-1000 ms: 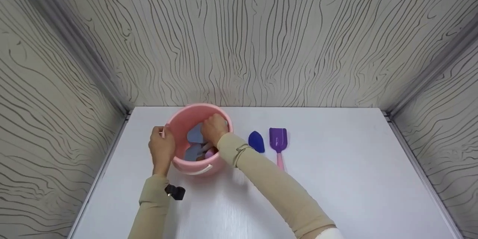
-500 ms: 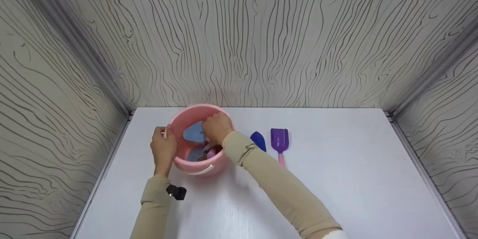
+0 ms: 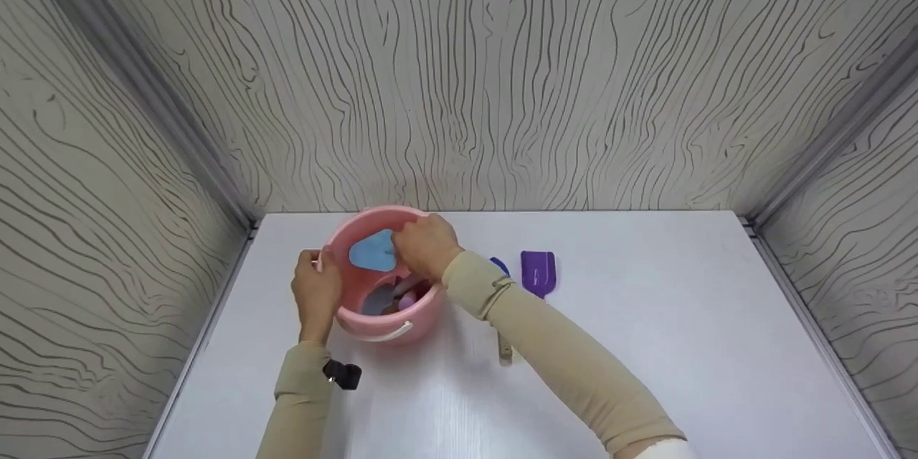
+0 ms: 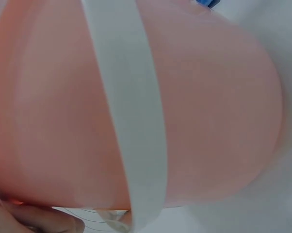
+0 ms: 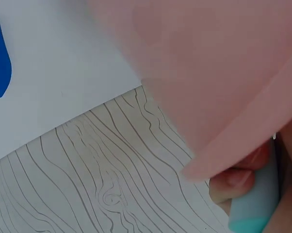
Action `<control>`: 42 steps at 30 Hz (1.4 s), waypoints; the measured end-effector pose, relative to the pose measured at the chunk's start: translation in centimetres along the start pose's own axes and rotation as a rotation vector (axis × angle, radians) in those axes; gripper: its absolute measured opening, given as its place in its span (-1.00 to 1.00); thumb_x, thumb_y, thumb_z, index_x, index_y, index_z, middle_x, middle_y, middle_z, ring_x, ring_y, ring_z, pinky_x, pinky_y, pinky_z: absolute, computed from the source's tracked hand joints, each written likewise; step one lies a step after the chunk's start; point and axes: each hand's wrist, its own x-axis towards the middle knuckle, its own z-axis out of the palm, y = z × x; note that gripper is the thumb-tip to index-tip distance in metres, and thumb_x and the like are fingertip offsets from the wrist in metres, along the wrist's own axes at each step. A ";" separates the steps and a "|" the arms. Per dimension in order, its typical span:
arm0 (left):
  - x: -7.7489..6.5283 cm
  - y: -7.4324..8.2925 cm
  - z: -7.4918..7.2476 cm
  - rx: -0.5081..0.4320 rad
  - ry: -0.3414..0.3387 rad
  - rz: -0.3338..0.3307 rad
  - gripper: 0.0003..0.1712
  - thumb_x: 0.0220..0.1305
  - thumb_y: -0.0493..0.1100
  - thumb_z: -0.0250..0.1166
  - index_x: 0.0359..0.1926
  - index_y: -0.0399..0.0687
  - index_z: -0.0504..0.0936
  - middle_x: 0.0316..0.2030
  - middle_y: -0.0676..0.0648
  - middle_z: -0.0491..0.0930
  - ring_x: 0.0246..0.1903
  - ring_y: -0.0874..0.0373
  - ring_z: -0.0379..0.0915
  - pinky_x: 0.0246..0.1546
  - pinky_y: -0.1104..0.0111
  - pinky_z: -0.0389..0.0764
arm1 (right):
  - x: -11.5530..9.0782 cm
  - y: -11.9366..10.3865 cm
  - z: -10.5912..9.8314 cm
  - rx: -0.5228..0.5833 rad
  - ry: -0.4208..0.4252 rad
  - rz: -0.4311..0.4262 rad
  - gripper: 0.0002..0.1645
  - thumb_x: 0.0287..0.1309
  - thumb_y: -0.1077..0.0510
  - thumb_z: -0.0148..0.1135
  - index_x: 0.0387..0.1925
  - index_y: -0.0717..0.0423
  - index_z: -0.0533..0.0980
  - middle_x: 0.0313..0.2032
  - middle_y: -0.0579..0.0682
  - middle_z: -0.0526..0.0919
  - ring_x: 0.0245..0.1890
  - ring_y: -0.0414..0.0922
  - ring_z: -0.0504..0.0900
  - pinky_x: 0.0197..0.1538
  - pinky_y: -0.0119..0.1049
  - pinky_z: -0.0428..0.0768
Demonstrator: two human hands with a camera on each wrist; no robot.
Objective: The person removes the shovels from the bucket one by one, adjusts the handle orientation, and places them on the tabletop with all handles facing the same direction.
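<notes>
Patterned panels (image 3: 107, 244) with dark wavy lines on a pale ground close in the left side, and the same lining covers the back wall (image 3: 502, 72) and the right side, meeting at grey corner strips. They enclose a white table (image 3: 681, 315), smooth and faintly grained.

Toward the table's left edge, near the back, the left hand (image 3: 314, 294) grips the left rim of a pink bucket (image 3: 358, 319), fingers curled over the edge. The bucket stands upright, its white handle (image 3: 387, 333) hanging down the near side; the left wrist view shows that handle as a broad band across the pink wall.

The right hand (image 3: 427, 247) reaches over the bucket's far rim and pinches a light blue toy (image 3: 373, 252), held just above the opening. More small toys lie in the bucket's bottom, too dim to tell apart.

Right of the bucket, a dark blue toy (image 3: 499, 265) peeks out behind the sleeve, and a purple shovel (image 3: 538, 272) lies just beside it.
</notes>
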 end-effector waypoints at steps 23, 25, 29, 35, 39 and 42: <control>0.0 -0.1 0.0 -0.002 0.036 0.021 -0.53 0.67 -0.01 -0.03 0.20 -0.35 0.50 -0.01 -0.42 0.62 -0.09 -0.22 0.59 -0.08 -0.02 0.57 | -5.7 3.4 0.1 0.401 0.257 -0.016 -0.65 0.63 -0.13 0.09 0.06 -0.02 0.65 -0.42 -0.05 0.73 -0.50 -0.16 0.52 -0.31 -0.25 0.57; -0.1 0.0 0.0 -0.002 0.029 0.020 -0.53 0.68 -0.01 -0.03 0.20 -0.35 0.49 0.01 -0.43 0.62 -0.07 -0.23 0.58 -0.06 -0.04 0.57 | -6.4 4.5 0.6 0.452 0.275 -0.004 -0.65 0.63 -0.11 0.09 0.06 0.01 0.64 -0.45 -0.04 0.69 -0.50 -0.18 0.47 -0.31 -0.24 0.52; -0.1 0.0 0.1 0.003 0.015 0.011 -0.52 0.69 0.01 -0.04 0.20 -0.36 0.49 0.05 -0.45 0.61 -0.01 -0.26 0.58 0.01 -0.08 0.57 | -7.6 6.5 1.6 0.512 0.305 0.045 -0.61 0.64 -0.11 0.09 0.05 0.08 0.64 -0.38 -0.02 0.70 -0.40 -0.10 0.59 -0.19 -0.10 0.64; 0.0 0.0 0.3 -0.004 -0.004 -0.006 -0.50 0.70 0.04 -0.05 0.22 -0.33 0.47 0.08 -0.43 0.60 0.01 -0.25 0.58 0.02 -0.06 0.58 | -9.7 9.0 3.1 0.563 0.338 0.127 -0.56 0.64 -0.13 0.06 0.11 0.08 0.66 -0.14 0.01 0.82 -0.17 0.01 0.78 0.02 0.06 0.72; 0.1 -0.1 0.1 -0.008 -0.016 -0.005 -0.50 0.70 0.04 -0.05 0.24 -0.34 0.45 0.09 -0.45 0.59 0.02 -0.26 0.57 0.04 -0.07 0.57 | -11.2 10.4 3.8 0.607 0.344 0.168 -0.57 0.65 -0.12 0.06 0.10 0.09 0.65 -0.19 0.02 0.79 -0.28 -0.06 0.70 -0.05 0.05 0.72; 0.2 -0.2 -0.1 -0.007 -0.018 -0.002 -0.49 0.71 0.04 -0.06 0.25 -0.35 0.45 0.10 -0.45 0.58 0.03 -0.27 0.56 0.06 -0.09 0.57 | -12.4 11.4 4.5 0.641 0.347 0.211 -0.58 0.65 -0.11 0.07 0.11 0.12 0.64 -0.25 0.01 0.76 -0.38 -0.12 0.59 -0.15 -0.01 0.68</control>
